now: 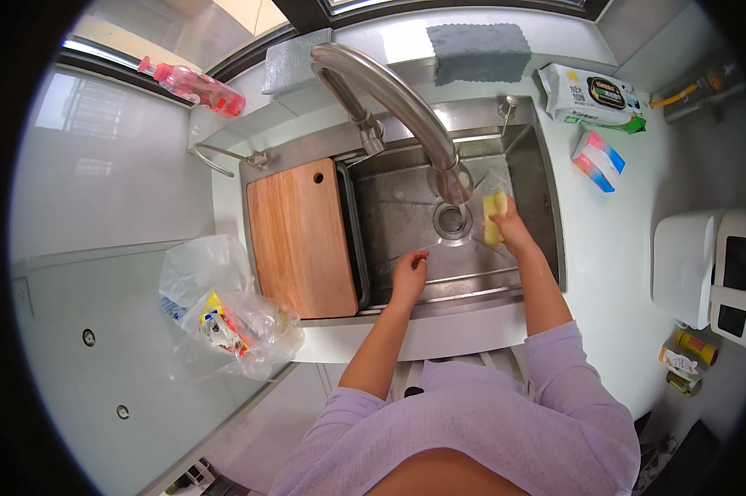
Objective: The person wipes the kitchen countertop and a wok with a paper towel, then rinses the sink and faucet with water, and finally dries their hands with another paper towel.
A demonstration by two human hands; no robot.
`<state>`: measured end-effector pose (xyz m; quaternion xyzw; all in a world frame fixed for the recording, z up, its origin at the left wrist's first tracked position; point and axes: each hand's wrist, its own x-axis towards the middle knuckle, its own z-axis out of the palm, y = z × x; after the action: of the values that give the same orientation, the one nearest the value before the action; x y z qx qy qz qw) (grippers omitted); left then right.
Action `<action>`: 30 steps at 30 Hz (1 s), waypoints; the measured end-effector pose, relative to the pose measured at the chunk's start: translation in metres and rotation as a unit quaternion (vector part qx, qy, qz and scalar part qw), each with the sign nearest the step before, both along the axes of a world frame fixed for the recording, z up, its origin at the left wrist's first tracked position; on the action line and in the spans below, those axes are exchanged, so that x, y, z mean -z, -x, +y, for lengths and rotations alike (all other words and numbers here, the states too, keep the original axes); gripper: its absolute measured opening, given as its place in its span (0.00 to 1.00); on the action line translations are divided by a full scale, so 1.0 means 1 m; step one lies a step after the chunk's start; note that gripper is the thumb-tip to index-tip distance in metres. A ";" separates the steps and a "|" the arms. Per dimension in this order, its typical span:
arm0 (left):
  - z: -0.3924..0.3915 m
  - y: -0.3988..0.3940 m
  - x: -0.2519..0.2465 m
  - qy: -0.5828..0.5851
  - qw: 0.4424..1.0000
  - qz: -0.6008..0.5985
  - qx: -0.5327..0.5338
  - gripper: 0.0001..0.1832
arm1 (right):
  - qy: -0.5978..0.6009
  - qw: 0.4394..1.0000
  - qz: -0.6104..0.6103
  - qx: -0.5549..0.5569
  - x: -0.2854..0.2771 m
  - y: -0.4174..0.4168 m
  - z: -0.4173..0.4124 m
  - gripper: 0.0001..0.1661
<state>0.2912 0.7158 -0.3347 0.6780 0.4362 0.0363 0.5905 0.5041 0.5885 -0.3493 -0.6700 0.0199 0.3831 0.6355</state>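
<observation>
My right hand (510,228) grips a yellow sponge (492,217) over the right part of the stainless steel sink (398,217). Near the sink's front edge hovers my left hand (411,273), fingers loosely curled, with no object visible in it. Between and beyond the hands lies the round drain (451,220). A curved metal faucet (404,99) arches above it, and a thin stream of water seems to fall from its spout.
A wooden cutting board (302,242) covers the sink's left end. Left of it sits a clear plastic bag (209,266) with packets. A wipes pack (590,96), a small box (599,161), a grey cloth (481,54) and a pink bottle (202,90) surround the sink.
</observation>
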 end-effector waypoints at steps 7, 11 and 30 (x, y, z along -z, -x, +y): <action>0.001 0.007 -0.011 0.029 1.000 -0.002 0.000 0.09 | 0.046 0.852 -0.487 -0.189 -0.098 -0.040 0.075 0.31; 0.003 0.009 -0.013 0.008 1.000 -0.022 0.000 0.09 | 0.096 0.697 -0.668 -0.242 -0.114 -0.076 0.160 0.32; 0.016 -0.008 -0.040 0.241 0.952 -0.114 -0.153 0.17 | -0.130 0.960 0.240 -0.064 -0.097 -0.004 0.094 0.13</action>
<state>0.2994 0.7321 -0.2947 0.4324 0.4603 0.0970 0.7693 0.5080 0.6825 -0.2526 -0.4694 0.0789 0.5718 0.6682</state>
